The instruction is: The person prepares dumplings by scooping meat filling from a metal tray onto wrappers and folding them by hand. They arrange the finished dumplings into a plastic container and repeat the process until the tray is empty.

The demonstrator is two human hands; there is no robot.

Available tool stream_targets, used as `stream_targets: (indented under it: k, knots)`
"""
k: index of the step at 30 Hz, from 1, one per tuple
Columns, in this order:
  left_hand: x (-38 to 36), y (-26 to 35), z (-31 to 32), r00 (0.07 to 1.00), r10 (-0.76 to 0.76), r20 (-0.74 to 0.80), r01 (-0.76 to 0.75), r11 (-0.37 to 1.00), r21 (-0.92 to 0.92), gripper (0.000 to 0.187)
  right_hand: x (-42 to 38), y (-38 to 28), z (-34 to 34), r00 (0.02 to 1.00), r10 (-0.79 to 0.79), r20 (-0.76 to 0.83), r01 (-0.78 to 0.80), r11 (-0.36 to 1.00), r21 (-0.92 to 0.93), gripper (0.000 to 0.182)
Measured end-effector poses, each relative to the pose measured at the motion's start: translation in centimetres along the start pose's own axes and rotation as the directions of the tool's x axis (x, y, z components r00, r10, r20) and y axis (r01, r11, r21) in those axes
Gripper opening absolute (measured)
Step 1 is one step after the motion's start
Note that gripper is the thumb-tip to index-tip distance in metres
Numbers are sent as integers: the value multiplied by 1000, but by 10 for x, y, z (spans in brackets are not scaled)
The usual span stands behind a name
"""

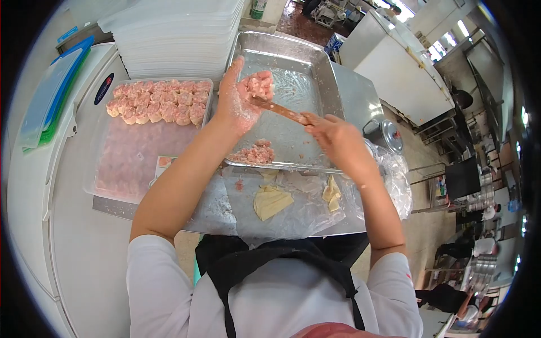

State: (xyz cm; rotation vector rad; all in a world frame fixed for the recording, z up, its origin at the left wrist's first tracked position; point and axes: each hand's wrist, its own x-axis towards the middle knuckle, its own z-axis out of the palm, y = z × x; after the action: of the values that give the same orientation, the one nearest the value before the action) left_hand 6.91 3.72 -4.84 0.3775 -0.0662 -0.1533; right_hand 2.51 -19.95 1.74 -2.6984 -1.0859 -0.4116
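Lump of pink minced meat filling [258, 84]: moist, coarse, cupped in a raised palm above the tray. Slim brown wooden spatula stick [280, 110]: tilted, tip pressed into the lump. Shallow rectangular stainless-steel tray [315, 79]: smeared, small pink mince heap at its near edge.

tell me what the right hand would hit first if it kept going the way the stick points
Probably the filling cupped in the left hand; the stick held by the right hand already touches it, though depth is unclear.

Metal tray [315, 62] – one; wrapper piles [271, 201] – two.
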Motion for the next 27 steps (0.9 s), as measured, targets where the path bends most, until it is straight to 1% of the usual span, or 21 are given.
stream_targets:
  k: [1,2,3,4,5,7,9,10,11,13,14,16,19,20,21,22,23,24,25,26,27]
  knots:
    - [-2,1,3,999,-10,35,12,999,-45,60,-1,5,-4,1000,-4,0,4,1000,0,31]
    - [-4,2,6,999,-9,37,10,999,-43,60,-2,11,-10,986,169,8,-164,944,286,33]
    - [-9,3,16,997,6,78,-22,978,209,57,-3,14,-15,942,328,65,-310,781,542,34]
    - [-12,4,24,993,9,122,-62,894,445,57,-4,15,-19,942,330,62,-310,782,541,34]
    - [-12,8,25,992,6,127,-63,893,446,57,-6,15,-22,908,385,163,-406,718,565,35]
    - [-13,17,24,957,-104,272,-163,584,795,64,-11,14,-32,862,435,262,-501,649,572,37]
    - [-16,10,25,940,-59,336,-267,487,832,60,-16,11,-39,860,352,370,-510,635,581,37]
    - [-19,8,24,918,-21,396,-360,376,854,55,-19,11,-37,859,349,374,-511,636,579,37]
    - [-19,10,23,920,-16,391,-356,377,855,55,-21,11,-33,895,304,325,-442,690,572,37]
    - [-17,18,22,909,-185,375,-303,327,895,37,-21,11,-20,929,251,272,-366,739,566,36]
    - [-17,20,19,909,-185,374,-303,324,896,37,-20,7,-11,941,211,264,-327,766,554,35]
    - [-15,19,12,928,-214,305,-288,107,952,37,-21,16,6,951,175,254,-290,791,539,35]
    - [-11,16,2,964,-134,230,-230,16,973,45,-15,30,10,987,82,137,-142,840,524,30]
    - [-8,14,-2,965,-131,227,-227,16,974,45,-14,29,2,989,126,71,-141,953,268,28]
    - [-3,12,-6,993,-90,74,-75,-8,997,44,-10,27,-4,989,146,-8,-146,989,-11,26]
    - [1,10,-10,996,-44,-81,80,-23,997,43,-10,21,-1,990,138,-8,-138,990,-10,26]
    - [2,7,-16,996,-38,-85,84,-22,996,43,-13,8,7,986,109,-123,-98,991,90,26]
    - [3,5,-21,999,-20,27,-27,-23,999,45,-14,-2,15,967,90,-238,-46,982,184,26]
    - [2,4,-22,990,-5,139,-139,-28,990,46,-15,-4,29,980,44,-196,-18,991,135,25]
    - [0,4,-23,991,-11,137,-137,-29,990,46,-17,8,41,979,51,-196,-24,990,138,25]
    - [-1,6,-22,987,-27,160,-162,-125,979,47,-19,29,52,994,105,-42,-106,994,-38,24]
